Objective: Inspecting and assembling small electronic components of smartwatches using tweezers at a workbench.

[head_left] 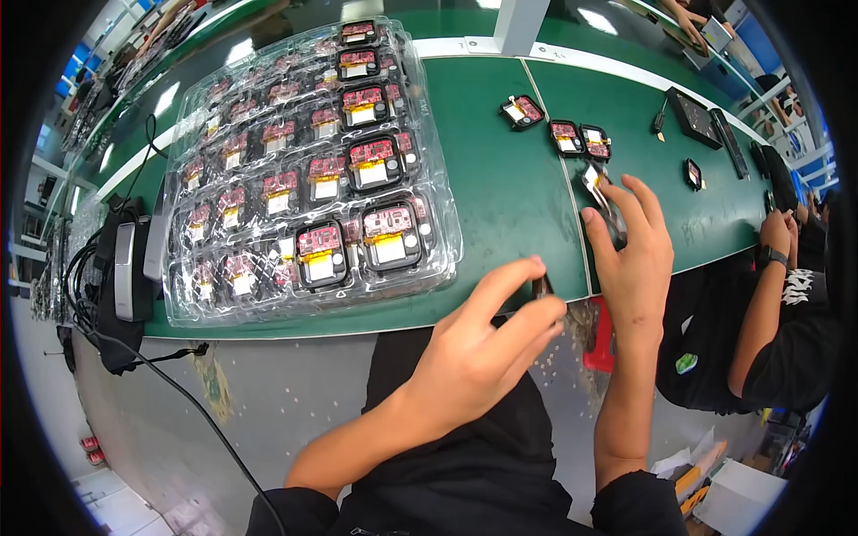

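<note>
- Two bare hands are over the near edge of the green worktable (500, 214); the clock directions below are counted from the middle of the view.
- At five o'clock is the left hand (483, 353), its fingers narrow around a small dark piece (542, 287), which is blurred, so I cannot tell its kind.
- At three o'clock is the right hand (636, 255), with thumb and fingers curved around a shiny dark casing (609, 207), held tilted.
- Three open square watch-like casings with red circuit boards (566, 138) lie between one and two o'clock, just beyond the right hand; two of them are side by side.
- One smaller dark module (693, 174) lies apart at two o'clock, near a flat black box (693, 118).
- Many similar casings fill the clear plastic trays (444, 234) at ten to eleven o'clock.
- At nine o'clock stands a black-and-grey device (130, 271), with black cables beside it.
- Between three and four o'clock sits a co-worker in black clothes (786, 353).
</note>
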The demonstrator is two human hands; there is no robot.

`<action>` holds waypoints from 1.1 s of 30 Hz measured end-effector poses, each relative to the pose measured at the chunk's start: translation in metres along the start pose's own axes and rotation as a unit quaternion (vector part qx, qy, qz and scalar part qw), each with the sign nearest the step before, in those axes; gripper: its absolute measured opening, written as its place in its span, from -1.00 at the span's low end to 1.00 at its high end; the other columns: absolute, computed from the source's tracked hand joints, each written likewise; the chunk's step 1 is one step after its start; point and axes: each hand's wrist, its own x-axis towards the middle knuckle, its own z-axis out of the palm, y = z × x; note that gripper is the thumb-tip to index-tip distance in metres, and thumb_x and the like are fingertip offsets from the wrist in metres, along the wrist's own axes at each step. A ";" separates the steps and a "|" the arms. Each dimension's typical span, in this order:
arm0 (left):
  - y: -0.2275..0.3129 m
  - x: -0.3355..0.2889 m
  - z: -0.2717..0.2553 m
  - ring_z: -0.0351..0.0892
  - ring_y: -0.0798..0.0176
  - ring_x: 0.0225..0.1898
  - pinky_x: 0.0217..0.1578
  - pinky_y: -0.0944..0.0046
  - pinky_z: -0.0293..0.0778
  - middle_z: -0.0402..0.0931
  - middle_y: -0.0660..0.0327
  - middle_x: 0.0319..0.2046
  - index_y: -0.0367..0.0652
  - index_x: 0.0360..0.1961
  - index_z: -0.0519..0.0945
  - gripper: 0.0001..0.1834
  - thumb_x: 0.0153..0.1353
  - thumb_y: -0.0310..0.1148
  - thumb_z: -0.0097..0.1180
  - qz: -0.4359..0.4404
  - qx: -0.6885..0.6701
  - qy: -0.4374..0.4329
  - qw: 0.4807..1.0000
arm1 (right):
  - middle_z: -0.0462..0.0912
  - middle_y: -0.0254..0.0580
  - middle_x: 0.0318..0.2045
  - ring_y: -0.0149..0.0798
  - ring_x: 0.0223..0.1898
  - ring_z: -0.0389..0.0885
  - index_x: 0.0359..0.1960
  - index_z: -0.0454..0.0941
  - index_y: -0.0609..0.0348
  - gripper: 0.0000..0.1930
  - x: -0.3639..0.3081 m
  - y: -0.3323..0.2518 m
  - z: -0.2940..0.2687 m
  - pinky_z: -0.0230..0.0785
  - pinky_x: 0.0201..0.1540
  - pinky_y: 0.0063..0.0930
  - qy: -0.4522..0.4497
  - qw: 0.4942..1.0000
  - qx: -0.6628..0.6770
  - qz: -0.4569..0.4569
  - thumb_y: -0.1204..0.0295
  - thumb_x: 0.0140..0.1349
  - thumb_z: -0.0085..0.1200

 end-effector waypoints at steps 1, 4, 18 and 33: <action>-0.004 0.006 0.004 0.73 -0.09 0.13 0.07 0.08 0.72 0.58 -0.08 0.15 -0.30 -0.10 0.73 -0.68 0.10 -0.62 0.51 0.001 0.001 0.001 1.000 | 0.70 -0.02 0.04 0.06 -0.28 0.75 0.01 0.67 0.18 -0.70 0.000 0.004 0.001 0.58 -0.24 -0.13 0.007 1.000 0.015 -0.024 0.36 0.31 0.37; -0.021 0.015 0.013 0.67 -0.20 0.19 0.13 -0.02 0.66 0.55 -0.14 0.24 -0.29 -0.02 0.74 -0.61 0.08 -0.59 0.49 0.069 0.197 0.016 0.978 | 0.75 -0.07 0.00 -0.12 -0.48 0.65 -0.12 0.64 0.23 -0.77 -0.006 0.002 -0.002 0.51 -0.38 -0.28 -0.011 0.996 0.092 0.010 0.47 0.26 0.40; -0.003 -0.017 -0.006 0.55 0.04 0.34 0.26 0.10 0.56 0.45 -0.12 0.38 -0.41 0.37 0.52 -0.25 0.21 -0.35 0.55 -0.133 -0.302 -0.023 0.944 | 0.79 0.16 0.05 -0.72 -0.61 0.07 -0.15 0.51 0.18 -0.55 -0.069 -0.035 -0.036 0.02 -0.57 -0.69 -0.106 0.820 0.558 0.064 0.50 0.06 0.61; 0.000 -0.041 -0.009 0.53 -0.08 0.36 0.34 0.00 0.54 0.42 -0.08 0.29 -0.46 0.35 0.38 -0.31 0.26 -0.59 0.44 -0.147 -0.559 0.077 0.812 | 0.70 -0.09 -0.23 -0.20 -0.42 0.70 -0.03 0.71 0.25 -0.64 -0.062 -0.053 -0.050 0.52 -0.46 -0.41 -0.089 0.936 0.331 -0.085 0.61 0.10 0.46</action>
